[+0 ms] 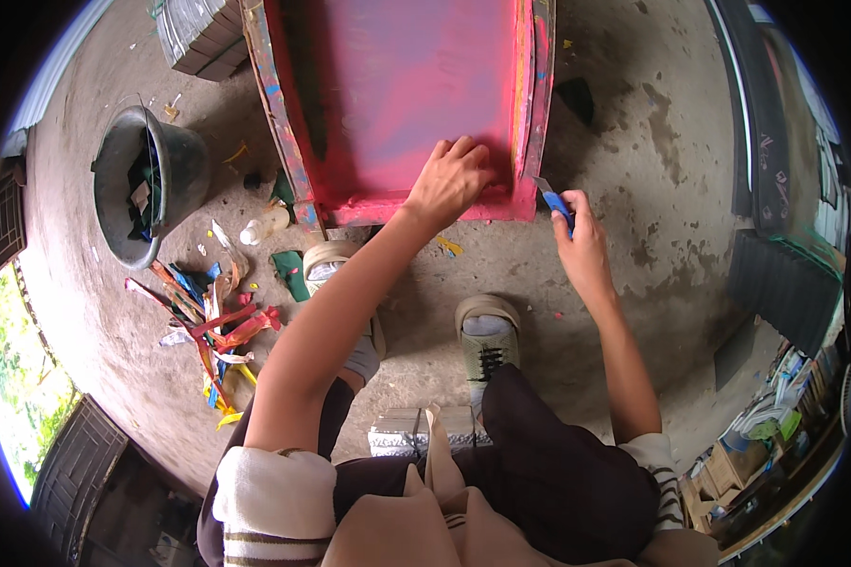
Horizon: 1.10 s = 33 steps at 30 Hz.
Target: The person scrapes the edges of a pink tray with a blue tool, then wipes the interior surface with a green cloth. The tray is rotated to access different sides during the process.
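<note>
A screen-printing frame (536,104) with a mesh (416,85) smeared in pink and purple paint lies in front of me. Over its near right corner, my left hand (452,180) has its fingers curled down at the pink inner edge; whatever they pinch is hidden beneath them. Just outside that corner, my right hand (584,236) grips a blue utility knife (556,203). The knife's blade is out and points up toward the frame's right rail.
To the left stand a dark bucket (182,156) with scraps inside and a pile of coloured strips (219,326). A small bottle (265,225) lies nearby. A bundled grey stack (200,36) sits at far left. Dark sheets (787,291) lean at right. My shoes (488,331) rest on the concrete floor.
</note>
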### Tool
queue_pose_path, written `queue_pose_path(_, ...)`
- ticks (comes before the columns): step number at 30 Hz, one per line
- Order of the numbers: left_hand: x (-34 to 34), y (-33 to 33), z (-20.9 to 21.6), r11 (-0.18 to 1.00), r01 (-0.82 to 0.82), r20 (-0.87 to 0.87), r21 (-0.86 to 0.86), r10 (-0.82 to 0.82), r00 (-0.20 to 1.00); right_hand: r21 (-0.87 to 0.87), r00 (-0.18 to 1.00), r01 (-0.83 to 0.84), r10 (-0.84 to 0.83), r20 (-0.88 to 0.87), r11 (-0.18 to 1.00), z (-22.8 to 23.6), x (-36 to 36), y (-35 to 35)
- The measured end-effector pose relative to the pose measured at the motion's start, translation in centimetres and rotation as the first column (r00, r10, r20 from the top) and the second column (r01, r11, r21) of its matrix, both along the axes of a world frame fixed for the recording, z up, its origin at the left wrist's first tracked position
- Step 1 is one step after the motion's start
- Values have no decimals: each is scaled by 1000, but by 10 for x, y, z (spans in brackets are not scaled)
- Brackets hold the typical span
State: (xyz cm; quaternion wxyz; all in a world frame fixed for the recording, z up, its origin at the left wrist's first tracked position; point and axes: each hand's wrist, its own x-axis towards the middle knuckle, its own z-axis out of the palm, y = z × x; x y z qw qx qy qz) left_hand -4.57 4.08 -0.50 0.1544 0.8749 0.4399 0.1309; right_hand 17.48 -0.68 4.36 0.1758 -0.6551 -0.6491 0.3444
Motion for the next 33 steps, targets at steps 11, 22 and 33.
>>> queue_pose_path(11, 13, 1, -3, 991, -54, -66, -125, 46, 997, -20, 998, 10, -11, -69, 1000, -11, 4, -2)
queue_pose_path(22, 22, -15, 4, 967, -163, 48, -194, 176, 983, -34, 997, -3, 1, -82, 999, -23, 11, -8)
queue_pose_path(33, 31, -26, 2, 858, -323, 179, -399, 418, 890, -52, 995, 34, -38, -92, 998, -21, 9, -8)
